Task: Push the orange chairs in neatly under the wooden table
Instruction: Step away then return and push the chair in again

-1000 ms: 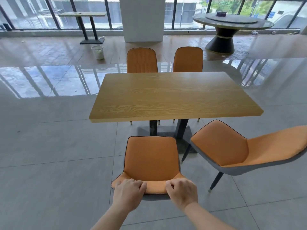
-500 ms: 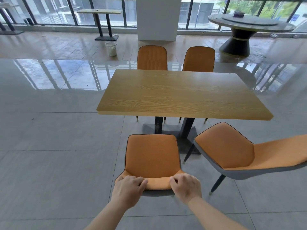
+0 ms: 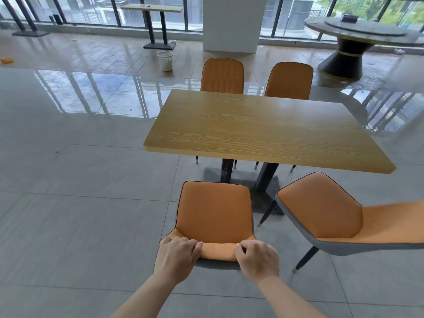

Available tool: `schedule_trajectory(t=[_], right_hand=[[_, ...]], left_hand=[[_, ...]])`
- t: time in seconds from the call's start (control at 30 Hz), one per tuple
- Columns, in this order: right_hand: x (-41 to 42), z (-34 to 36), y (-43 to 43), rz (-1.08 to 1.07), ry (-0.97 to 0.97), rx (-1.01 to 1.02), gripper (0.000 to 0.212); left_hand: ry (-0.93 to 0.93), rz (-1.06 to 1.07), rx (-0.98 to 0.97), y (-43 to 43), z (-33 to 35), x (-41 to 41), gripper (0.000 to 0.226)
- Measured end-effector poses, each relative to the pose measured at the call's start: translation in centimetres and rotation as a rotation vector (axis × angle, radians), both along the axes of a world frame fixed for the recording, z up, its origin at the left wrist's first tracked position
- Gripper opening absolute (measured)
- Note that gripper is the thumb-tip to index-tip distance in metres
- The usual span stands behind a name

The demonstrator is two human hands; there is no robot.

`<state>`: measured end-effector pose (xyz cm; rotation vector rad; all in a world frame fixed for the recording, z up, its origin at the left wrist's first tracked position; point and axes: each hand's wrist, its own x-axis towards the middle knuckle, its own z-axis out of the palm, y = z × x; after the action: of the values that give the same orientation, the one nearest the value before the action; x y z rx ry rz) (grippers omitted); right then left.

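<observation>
1. The likeliest snag, in my judgement, is the right chair [image 3: 321,210]. It stands askew at the table's [image 3: 263,127] near right corner, and its seat front is just beside the near chair [image 3: 215,212]. A straight push could clip the two seats together.
2. The table's dark posts and base [image 3: 266,180] stand just beyond the near chair's seat front and a little to the right. If the chair drifts that way, its front legs may hit the base and stop short.
3. If one hand pushes harder than the other, the chair would turn and go in crooked. A leg could also catch on a tile joint and make it jerk.
4. The left hand [image 3: 176,255] and the right hand [image 3: 257,258] both grip the top edge of the near chair's back. The fingers [image 3: 192,245] curl over the rim onto the orange front. A strip of the rim shows between the hands.
5. The rim lies under the knuckles. The seat runs from the fingers toward the table.
6. The near chair stands on the table's near side, by its left half and facing it. The whole seat is short of the table edge, so most of the push is yet to come.
7. Two far chairs [image 3: 222,75] stand against the table's far side, with only their backs showing above the top.
</observation>
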<state>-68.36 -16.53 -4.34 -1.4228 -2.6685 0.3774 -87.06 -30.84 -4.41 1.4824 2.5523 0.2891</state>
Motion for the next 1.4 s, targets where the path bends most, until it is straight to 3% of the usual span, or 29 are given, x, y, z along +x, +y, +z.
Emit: schedule_trajectory(t=[0.4,0.6,1.4], right_hand=[[-0.3,-0.6,-2.0,-0.1,-0.024,-0.006,0.039],[-0.1,-0.1,-1.7,-0.063,-0.028,0.004,0.037],[-0.6,-0.3,-3.0,-0.093,-0.016,-0.037,0.037]], left_hand=[[-0.015,-0.049,-0.048,-0.8,0.2,-0.7,0.062],[-0.043,-0.092,-0.09,-0.7,0.9,-1.1,0.045],[-0.004,-0.024,-0.033,-2.3,0.1,-0.9,0.071]])
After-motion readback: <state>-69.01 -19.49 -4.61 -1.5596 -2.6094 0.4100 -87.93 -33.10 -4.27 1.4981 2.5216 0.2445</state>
